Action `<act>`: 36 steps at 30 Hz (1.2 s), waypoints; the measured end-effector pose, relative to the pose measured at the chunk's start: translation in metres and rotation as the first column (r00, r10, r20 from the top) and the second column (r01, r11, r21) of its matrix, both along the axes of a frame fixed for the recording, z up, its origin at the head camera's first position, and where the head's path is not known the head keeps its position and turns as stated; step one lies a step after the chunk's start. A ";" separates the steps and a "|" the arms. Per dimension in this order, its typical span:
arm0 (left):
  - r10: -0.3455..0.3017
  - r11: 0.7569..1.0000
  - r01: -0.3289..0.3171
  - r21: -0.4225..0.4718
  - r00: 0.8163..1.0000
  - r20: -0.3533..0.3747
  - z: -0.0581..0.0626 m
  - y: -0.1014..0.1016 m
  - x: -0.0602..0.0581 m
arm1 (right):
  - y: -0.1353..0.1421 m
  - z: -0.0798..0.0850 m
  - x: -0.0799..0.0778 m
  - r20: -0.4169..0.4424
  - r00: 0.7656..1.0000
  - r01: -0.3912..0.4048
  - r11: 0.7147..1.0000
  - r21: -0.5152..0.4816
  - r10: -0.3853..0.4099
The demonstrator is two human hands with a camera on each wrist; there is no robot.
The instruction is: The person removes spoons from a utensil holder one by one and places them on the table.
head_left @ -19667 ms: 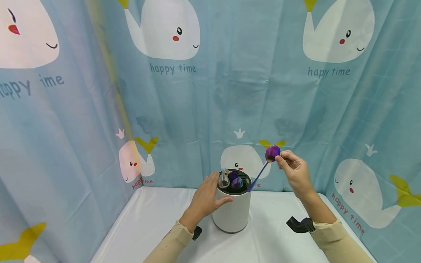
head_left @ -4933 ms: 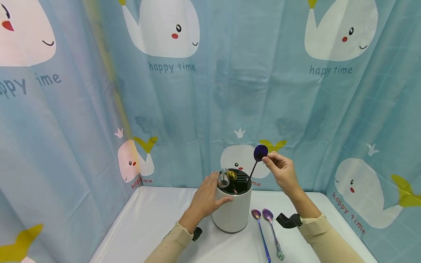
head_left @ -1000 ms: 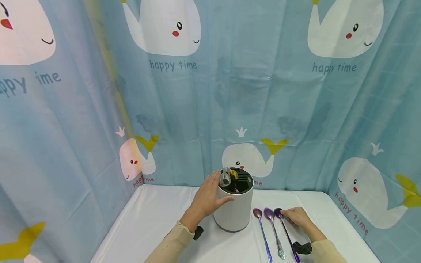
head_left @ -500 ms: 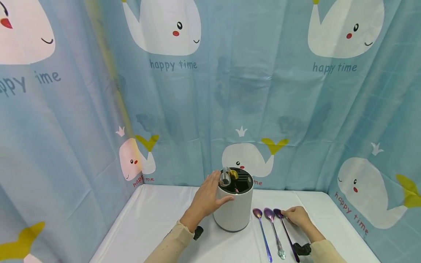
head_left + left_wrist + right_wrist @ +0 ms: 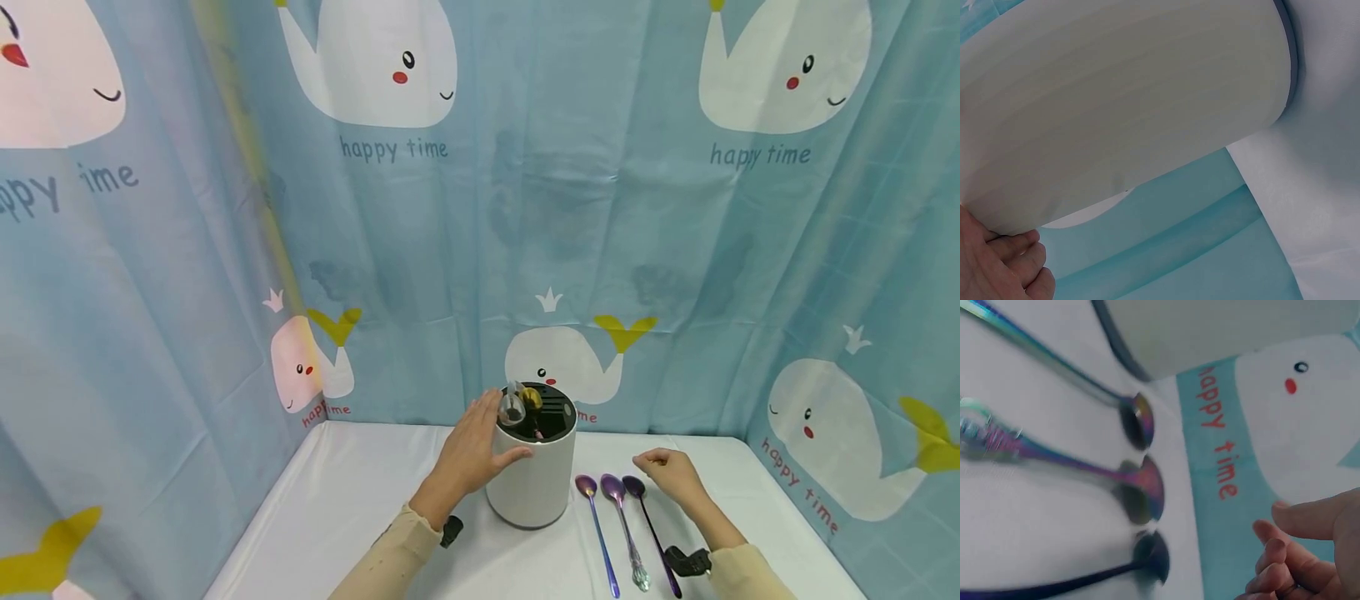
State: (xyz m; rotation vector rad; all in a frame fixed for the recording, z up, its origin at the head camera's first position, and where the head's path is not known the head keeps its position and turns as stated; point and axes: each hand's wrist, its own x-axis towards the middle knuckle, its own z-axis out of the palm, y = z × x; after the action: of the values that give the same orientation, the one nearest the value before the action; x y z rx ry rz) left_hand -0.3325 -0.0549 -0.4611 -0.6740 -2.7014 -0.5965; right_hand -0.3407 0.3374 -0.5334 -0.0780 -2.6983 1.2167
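Observation:
A white cylindrical utensil holder (image 5: 531, 483) with a black slotted top stands on the table. My left hand (image 5: 467, 450) rests against its left side, fingers straight and thumb across the front. In the left wrist view, fingertips (image 5: 1025, 262) lie at the edge of the holder's wall. Several spoon heads stick up from its top, among them a silver spoon (image 5: 512, 410) and a gold spoon (image 5: 532, 398). My right hand (image 5: 673, 475) hovers beside a dark purple spoon (image 5: 651, 521) lying on the table, its loosely bent fingers holding nothing and apart from the spoon.
Left of the dark spoon lie an ornate-handled purple spoon (image 5: 622, 512) and a blue-handled spoon (image 5: 596, 521), side by side. A white cloth covers the table (image 5: 360, 500). A blue whale-print curtain (image 5: 540, 233) stands behind it and along both sides.
My right hand has let go of the dark purple spoon and risen slightly away from it. Earlier, it drew spoons from the holder, and three now lie in a row. My left hand has stayed put.

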 end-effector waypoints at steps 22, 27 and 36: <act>0.004 1.000 -0.004 -0.001 1.000 -0.008 -0.003 0.000 -0.002 | -0.079 0.090 0.005 -0.173 0.950 -0.285 0.949 -0.132 0.261; 0.005 1.000 -0.005 0.001 1.000 -0.006 -0.003 -0.001 -0.001 | -0.100 0.108 0.005 -0.239 0.916 -0.357 0.926 -0.124 0.321; 0.003 1.000 -0.003 0.000 1.000 -0.023 -0.004 0.000 -0.003 | -0.126 0.121 -0.007 -0.312 0.862 -0.454 0.882 -0.124 0.400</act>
State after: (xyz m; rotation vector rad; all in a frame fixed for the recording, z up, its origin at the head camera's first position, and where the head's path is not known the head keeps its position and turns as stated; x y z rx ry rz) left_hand -0.3357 -0.0553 -0.4655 -0.6724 -2.6806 -0.5836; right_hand -0.3473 0.2116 -0.4128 0.6579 -2.4096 1.4752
